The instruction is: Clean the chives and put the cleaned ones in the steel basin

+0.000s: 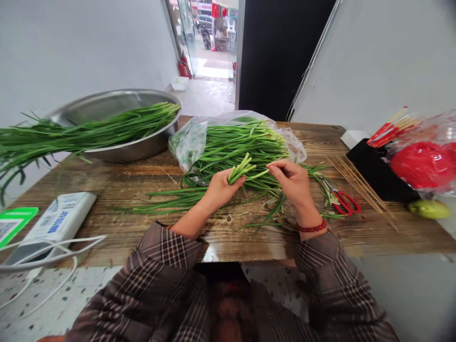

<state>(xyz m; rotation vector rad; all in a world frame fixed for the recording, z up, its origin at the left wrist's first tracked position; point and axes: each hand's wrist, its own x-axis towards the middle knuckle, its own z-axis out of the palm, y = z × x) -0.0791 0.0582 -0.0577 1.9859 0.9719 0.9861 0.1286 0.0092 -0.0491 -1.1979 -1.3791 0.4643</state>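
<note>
My left hand (221,189) is closed around a small bunch of garlic chives (242,167), pale stem ends pointing up and to the right, leaves trailing left over the table. Between thumb and fingertips, my right hand (292,183) pinches the end of a single chive stalk (260,174) that reaches across toward the bunch. Just beyond both hands, a large heap of garlic chives (238,142) lies on an opened clear plastic bag (192,137). Scraps of trimmed leaf (272,209) are scattered on the wood below my right hand.
A steel basin (142,151) with more chives (117,124) stands at the back left. Red-handled scissors (345,203) and thin bamboo skewers (359,183) lie right, beside a black box (381,175) and red plastic-wrapped item (422,164). A white device (59,218) with cables (71,242) sits left on the wooden table (121,237).
</note>
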